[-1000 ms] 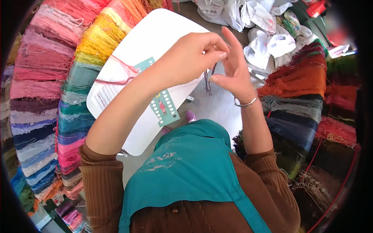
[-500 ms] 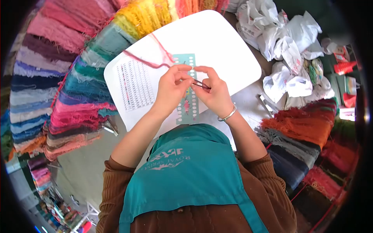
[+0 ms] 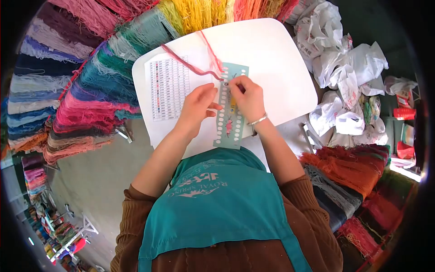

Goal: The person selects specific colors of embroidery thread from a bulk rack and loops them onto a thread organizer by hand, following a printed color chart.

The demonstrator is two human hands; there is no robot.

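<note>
A green card [image 3: 232, 115] with rows of white holes along both edges lies on the white table [image 3: 272, 59]. My right hand [image 3: 248, 97] rests over the card's upper part, its fingers curled round a dark thread. Left of the card, my left hand [image 3: 198, 109] has its fingers apart and nothing between them. A dark red thread [image 3: 190, 66] runs from the upper left to a hole at the card's left edge. Pink thread [image 3: 212, 52] also reaches the card from above. Under the left hand's side lies a printed chart [image 3: 167, 88].
Hanks of coloured yarn hang along the left and top, with blue-green ones [image 3: 108, 81] and yellow ones [image 3: 195, 16]. White plastic bags [image 3: 358, 68] are at the upper right. Orange yarn [image 3: 349, 167] hangs at the right, and a metal stand [image 3: 74, 240] is at the lower left.
My hands have moved apart: the left has let go and opened, while the right has closed over the card's upper part. The view has shifted, so table and card appear further right.
</note>
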